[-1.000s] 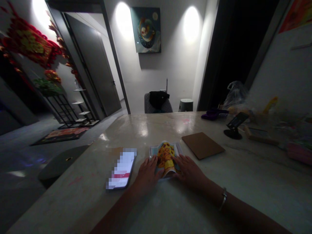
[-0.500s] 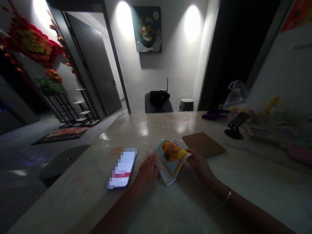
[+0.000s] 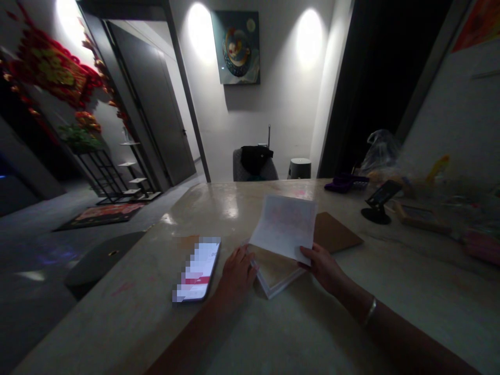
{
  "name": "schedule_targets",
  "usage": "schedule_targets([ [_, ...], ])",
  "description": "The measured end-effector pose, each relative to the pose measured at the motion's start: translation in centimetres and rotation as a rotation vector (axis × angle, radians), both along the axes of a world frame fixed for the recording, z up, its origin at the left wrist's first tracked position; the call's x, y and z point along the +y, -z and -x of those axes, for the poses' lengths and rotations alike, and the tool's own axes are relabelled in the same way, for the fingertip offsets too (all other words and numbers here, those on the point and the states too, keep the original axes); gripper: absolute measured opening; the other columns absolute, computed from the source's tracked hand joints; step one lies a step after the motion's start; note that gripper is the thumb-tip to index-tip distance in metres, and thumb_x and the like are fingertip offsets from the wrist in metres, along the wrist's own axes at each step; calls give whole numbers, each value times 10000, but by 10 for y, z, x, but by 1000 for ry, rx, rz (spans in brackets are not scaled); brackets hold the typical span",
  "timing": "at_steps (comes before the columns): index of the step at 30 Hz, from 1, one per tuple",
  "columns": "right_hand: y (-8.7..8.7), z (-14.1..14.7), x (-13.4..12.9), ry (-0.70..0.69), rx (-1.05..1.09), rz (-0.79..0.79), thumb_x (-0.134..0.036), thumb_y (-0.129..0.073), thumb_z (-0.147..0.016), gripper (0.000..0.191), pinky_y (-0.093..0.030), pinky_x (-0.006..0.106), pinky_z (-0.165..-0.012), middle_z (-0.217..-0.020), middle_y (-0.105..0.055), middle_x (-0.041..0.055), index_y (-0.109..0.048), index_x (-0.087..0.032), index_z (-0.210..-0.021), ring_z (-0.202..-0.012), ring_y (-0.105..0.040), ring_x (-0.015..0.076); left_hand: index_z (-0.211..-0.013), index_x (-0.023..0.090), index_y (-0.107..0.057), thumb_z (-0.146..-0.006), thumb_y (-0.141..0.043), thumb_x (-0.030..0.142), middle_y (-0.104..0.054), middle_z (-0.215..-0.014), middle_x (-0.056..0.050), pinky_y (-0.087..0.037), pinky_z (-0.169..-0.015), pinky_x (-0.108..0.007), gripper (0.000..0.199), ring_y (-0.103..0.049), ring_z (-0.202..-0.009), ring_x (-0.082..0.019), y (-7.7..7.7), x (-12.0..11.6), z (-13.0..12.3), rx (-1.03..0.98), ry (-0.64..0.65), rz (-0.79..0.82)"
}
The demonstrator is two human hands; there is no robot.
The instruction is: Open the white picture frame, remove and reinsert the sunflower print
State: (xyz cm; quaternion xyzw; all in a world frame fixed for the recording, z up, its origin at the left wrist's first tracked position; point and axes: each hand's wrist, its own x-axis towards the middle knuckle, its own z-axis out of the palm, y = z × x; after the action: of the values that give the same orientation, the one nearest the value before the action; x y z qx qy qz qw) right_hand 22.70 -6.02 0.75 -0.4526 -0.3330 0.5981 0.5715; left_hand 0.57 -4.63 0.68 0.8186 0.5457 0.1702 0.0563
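Note:
My right hand (image 3: 320,268) pinches the lower right edge of a white paper sheet (image 3: 283,227), raised and tilted, with its blank back toward me and faint colour showing through. Under the sheet lies a flat cream-coloured pad with white edges (image 3: 275,276). My left hand (image 3: 236,273) rests on the stone table top (image 3: 234,333), fingertips at the pad's left corner, holding nothing. A smartphone (image 3: 197,271) with a blurred screen lies just left of that hand.
A brown board (image 3: 339,232) lies partly behind the sheet. Farther right stand a phone stand (image 3: 377,205), a purple item (image 3: 341,184), a plastic bag (image 3: 380,153) and assorted clutter. The table's left edge drops to a dark floor. A chair (image 3: 253,164) stands beyond the table.
The sunflower picture has lifted and turned over, now showing a white back above the pad. My right hand has moved up with its edge. My left hand has barely moved.

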Motion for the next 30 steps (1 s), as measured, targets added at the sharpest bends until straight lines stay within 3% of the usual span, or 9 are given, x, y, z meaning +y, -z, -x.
schedule_targets([
  [3,-2,3,-1,-123,69,-44,-250,-639,-614,317,-474,272,-657,-852,-664,33,-575,-170,-914,-717,-607,155,-1014,161,-559,-812,-376,302,-563,-1105,-98,-297,-968,-378,306,-446,-1096,-223,-7,2,-6,-201,32,-23],
  [6,-4,7,-3,-233,73,-86,-243,-668,-601,401,-464,291,-686,-891,-663,45,-554,-171,-978,-768,-607,182,-883,152,-577,-800,-359,413,-628,-900,-78,-418,-791,-355,350,-561,-869,-215,-15,1,-10,-539,-9,135],
  [9,-3,11,-7,-321,53,-108,-235,-677,-606,429,-460,303,-706,-924,-656,39,-541,-185,-1009,-806,-601,195,-717,151,-566,-741,-423,454,-613,-686,-31,-429,-651,-303,336,-564,-676,-180,-17,1,-11,-799,-120,296],
  [13,-3,12,-8,-387,93,-74,-271,-657,-653,375,-475,275,-638,-881,-653,37,-541,-186,-1000,-752,-606,175,-661,150,-554,-657,-526,438,-540,-564,15,-392,-563,-255,289,-507,-559,-133,-13,5,-7,-1023,-177,414],
  [19,-1,-5,5,-163,209,-18,-331,-586,-720,274,-493,287,-695,-872,-644,44,-550,-168,-938,-745,-603,155,-735,149,-565,-632,-548,366,-563,-612,17,-403,-584,-262,241,-525,-597,-138,-13,6,-4,-1081,-118,487],
  [24,2,-19,13,19,-21,-6,-244,-625,-658,226,-486,216,-524,-733,-612,-2,-552,-170,-859,-590,-567,108,-667,147,-556,-653,-528,355,-527,-521,30,-381,-518,-245,210,-498,-511,-121,-12,7,2,-966,-153,421],
  [30,2,-17,12,158,-387,-83,-289,-575,-672,252,-495,235,-507,-832,-595,33,-545,-160,-886,-650,-572,140,-1087,112,-495,-681,-509,290,-636,-786,-57,-435,-600,-265,444,-582,-682,-158,-8,11,5,-982,-199,380],
])
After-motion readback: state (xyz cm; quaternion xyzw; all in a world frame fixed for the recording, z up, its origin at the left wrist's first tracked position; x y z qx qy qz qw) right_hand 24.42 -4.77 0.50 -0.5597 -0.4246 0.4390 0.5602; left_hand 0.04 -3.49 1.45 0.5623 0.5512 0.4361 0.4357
